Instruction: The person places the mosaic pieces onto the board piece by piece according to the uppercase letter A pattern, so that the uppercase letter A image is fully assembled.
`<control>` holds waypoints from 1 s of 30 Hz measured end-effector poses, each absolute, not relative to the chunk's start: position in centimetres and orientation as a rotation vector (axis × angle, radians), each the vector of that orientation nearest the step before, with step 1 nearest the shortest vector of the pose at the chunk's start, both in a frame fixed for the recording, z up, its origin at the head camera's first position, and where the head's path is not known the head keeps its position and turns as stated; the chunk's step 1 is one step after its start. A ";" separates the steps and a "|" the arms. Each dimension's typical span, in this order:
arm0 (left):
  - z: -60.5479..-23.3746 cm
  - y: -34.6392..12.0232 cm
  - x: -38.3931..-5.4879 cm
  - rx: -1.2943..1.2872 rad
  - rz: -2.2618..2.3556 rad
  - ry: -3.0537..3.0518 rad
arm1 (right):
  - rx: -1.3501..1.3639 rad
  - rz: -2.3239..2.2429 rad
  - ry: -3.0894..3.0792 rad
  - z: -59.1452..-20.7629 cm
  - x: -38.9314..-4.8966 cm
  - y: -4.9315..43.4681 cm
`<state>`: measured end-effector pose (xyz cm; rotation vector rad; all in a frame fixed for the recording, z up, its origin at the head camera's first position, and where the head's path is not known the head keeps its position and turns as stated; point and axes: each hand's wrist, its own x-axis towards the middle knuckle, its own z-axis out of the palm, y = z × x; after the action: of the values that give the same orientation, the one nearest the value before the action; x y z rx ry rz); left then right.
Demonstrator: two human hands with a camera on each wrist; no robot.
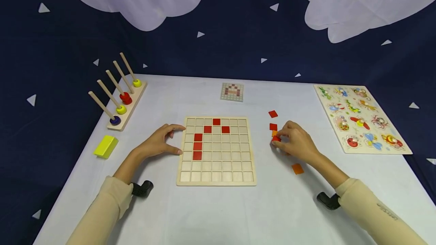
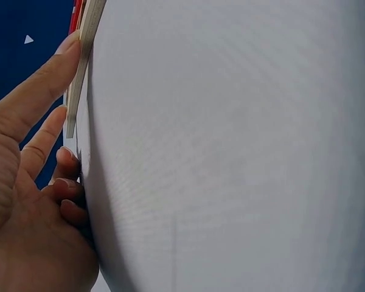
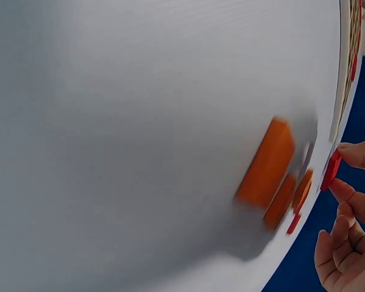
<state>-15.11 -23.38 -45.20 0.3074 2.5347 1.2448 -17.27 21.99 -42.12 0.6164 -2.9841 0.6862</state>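
A wooden grid board (image 1: 216,182) lies flat before me, with several red tiles (image 1: 197,146) in its upper and left cells. My left hand (image 1: 158,143) touches the board's left edge with the index finger and thumb extended and spread apart; the left wrist view shows their tips against the board's side (image 2: 79,91). To the right of the board, my right hand (image 1: 296,141) pinches a red square tile (image 3: 331,170) between thumb and index finger. Beneath and around that hand are loose orange tiles (image 1: 298,168) and red tiles (image 1: 273,114), some partly hidden.
A small pattern card (image 1: 232,92) lies behind the board. At the left stand a peg rack (image 1: 127,109) with coloured beads and a yellow block (image 1: 106,146). An insect picture board (image 1: 362,120) lies at the right. Dark cloth hangs behind the white table (image 1: 218,214).
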 end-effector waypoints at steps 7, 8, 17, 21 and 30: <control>-45.4 -23.4 -15.2 0.312 1.231 2.534 | 0.744 0.704 -2.980 -42.4 -17.8 19.0; -45.4 -23.4 -15.1 0.312 1.228 2.535 | 0.767 0.704 -2.980 -42.5 -17.8 18.6; -45.5 -23.4 -15.1 0.287 1.223 2.536 | 0.958 0.711 -2.935 -42.6 -18.6 14.8; -45.5 -23.5 -15.2 0.296 1.218 2.542 | 1.033 0.704 -2.916 -42.6 -19.0 13.3; -45.3 -23.6 -15.2 0.311 1.224 2.551 | 1.133 0.702 -2.875 -42.9 -19.8 11.4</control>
<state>-15.25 -23.64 -45.33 0.3107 2.5509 1.2237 -19.83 11.36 -42.87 1.1329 -2.8747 0.7020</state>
